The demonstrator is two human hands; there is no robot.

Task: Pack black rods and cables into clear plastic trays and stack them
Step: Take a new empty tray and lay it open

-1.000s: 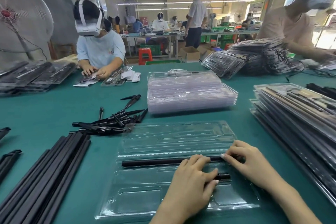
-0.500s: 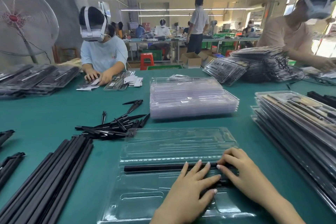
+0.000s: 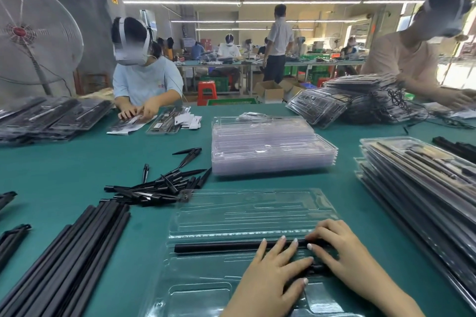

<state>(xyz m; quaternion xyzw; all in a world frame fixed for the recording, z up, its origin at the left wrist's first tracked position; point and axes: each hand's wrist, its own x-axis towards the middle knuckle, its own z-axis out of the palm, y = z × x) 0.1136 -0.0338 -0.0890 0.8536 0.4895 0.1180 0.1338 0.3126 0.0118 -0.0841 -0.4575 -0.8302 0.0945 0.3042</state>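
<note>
Rod (image 3: 219,246): seated in groove of clear tray (image 3: 252,213), near table edge.
Left hand (image 3: 273,275): fingers straight, pressing rod.
Right hand (image 3: 342,252): fingers bent over rod's right end.
Around: loose rods (image 3: 67,260) left; empty trays (image 3: 268,147) beyond; packed trays (image 3: 422,183) right.
Surface: green table (image 3: 64,175).

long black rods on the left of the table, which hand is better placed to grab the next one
Left. The rod bundle lies on the left hand's side; the right hand is across the tray, fingertips on the seated rod.
</note>
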